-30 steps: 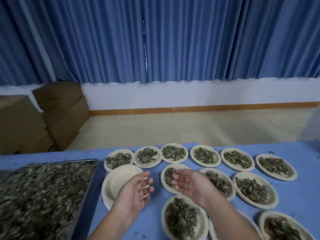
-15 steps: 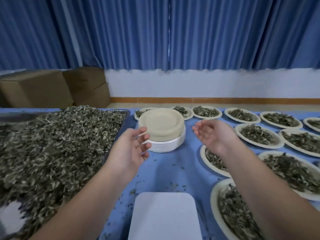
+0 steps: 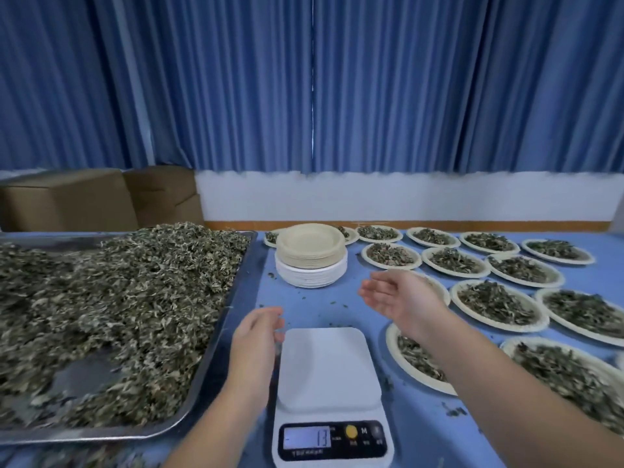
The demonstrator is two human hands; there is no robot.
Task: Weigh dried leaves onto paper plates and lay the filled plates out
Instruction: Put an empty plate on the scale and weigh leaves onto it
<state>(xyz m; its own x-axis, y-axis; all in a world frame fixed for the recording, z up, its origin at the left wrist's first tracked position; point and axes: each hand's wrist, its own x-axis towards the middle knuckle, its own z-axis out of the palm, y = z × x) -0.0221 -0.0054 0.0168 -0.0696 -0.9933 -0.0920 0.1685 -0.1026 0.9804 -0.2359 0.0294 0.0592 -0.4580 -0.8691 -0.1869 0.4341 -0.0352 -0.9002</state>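
- Sitting nearest me at 6 o'clock is the white scale (image 3: 329, 383), its display lit.
- My left hand (image 3: 253, 336) hovers at the scale's 10 o'clock corner, fingers loosely curled, holding nothing.
- My right hand (image 3: 398, 295) hangs at 1 o'clock, palm open, empty.
- Dried leaves (image 3: 118, 298) heap in the metal tray (image 3: 233, 315) at 9 o'clock.
- Filled plates (image 3: 496, 302) spread around 2 o'clock.
- Empty plates (image 3: 310, 255) stand stacked at 12 o'clock.
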